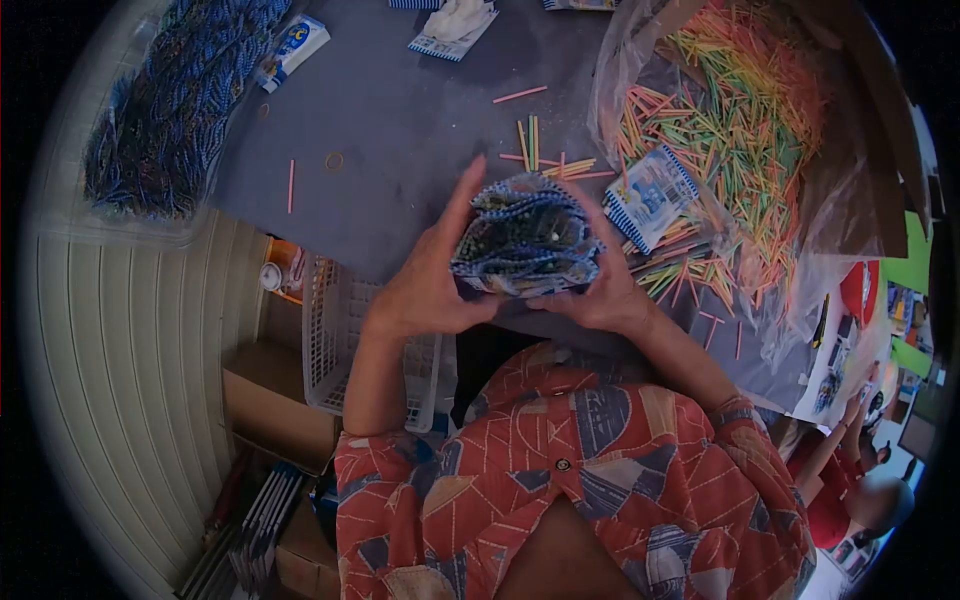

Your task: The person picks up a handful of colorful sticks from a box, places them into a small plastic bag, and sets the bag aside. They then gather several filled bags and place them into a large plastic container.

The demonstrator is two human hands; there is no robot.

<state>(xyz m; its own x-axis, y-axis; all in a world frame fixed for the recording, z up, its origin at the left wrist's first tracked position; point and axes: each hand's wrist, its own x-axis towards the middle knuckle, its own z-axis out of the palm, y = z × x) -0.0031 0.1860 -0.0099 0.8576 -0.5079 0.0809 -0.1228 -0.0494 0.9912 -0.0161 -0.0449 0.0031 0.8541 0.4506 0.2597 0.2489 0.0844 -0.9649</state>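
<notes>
Above grey table [390, 120], left hand [428, 280] and right hand [615, 295] grip packet bundle [528, 240]: blue-and-white striped, wavy edges, dark gaps.

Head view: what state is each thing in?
Left hand: cupping packet bundle, left side.
Right hand: cupping its right side.
Packet bundle: held, edges up.
Straw bag: open, straws inside.
Clear tub: open, packed with striped packets.
Loose packet: lying; seal unclear.
</notes>
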